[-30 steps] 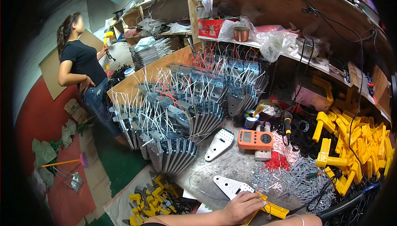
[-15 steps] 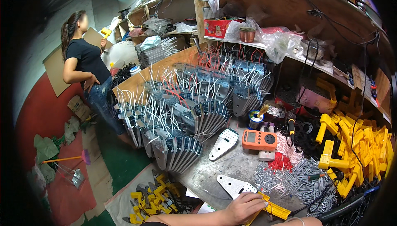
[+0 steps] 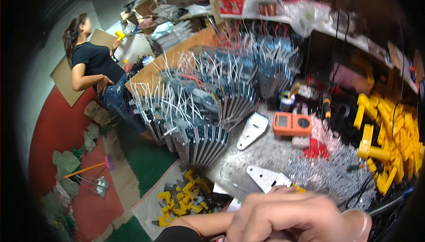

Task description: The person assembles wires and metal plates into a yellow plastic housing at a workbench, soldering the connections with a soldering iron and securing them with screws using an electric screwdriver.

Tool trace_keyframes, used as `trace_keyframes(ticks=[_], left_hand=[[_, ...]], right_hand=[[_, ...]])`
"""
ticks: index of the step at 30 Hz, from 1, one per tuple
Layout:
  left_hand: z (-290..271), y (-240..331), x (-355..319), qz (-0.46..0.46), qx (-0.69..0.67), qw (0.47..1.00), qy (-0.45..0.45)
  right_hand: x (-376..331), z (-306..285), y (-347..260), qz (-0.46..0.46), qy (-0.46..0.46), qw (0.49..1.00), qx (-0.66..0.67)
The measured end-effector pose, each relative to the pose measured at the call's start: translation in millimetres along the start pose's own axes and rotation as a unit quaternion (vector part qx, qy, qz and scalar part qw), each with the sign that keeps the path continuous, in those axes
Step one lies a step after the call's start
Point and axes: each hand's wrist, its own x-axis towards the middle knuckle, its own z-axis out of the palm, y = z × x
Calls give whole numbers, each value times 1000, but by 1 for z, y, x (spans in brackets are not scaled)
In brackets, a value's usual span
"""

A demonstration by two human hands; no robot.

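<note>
At 6 o'clock, the right hand [image 3: 292, 217] is curled over a white metal plate [image 3: 265, 177] on the grey surface [image 3: 265, 151]; I cannot tell its grip. The left hand is hidden.

- Grey cluttered workbench top [image 3: 265, 153], beyond the hands.
- Two flat white metal plates: one [image 3: 253, 130] farther off, one [image 3: 264, 177] just past the knuckles.
- Orange handheld meter [image 3: 291, 124], ahead and slightly right.
- Heap of silvery wire pins [image 3: 327, 171], right.
- Yellow plastic parts [image 3: 389, 140], far right.
</note>
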Motion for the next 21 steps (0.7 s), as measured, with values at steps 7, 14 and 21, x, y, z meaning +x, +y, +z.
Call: trace_keyframes(ticks=[7, 14, 21], left_hand=[[5, -3, 38, 99, 64, 992, 36], [-6, -4, 38, 91, 128, 986, 47], [0, 4, 26, 94, 94, 990, 41]], right_hand=[[-12, -5, 47, -77, 157, 984, -45], [-34, -2, 59, -65, 224, 963, -134], [-6, 3, 56, -108, 111, 958, -242]])
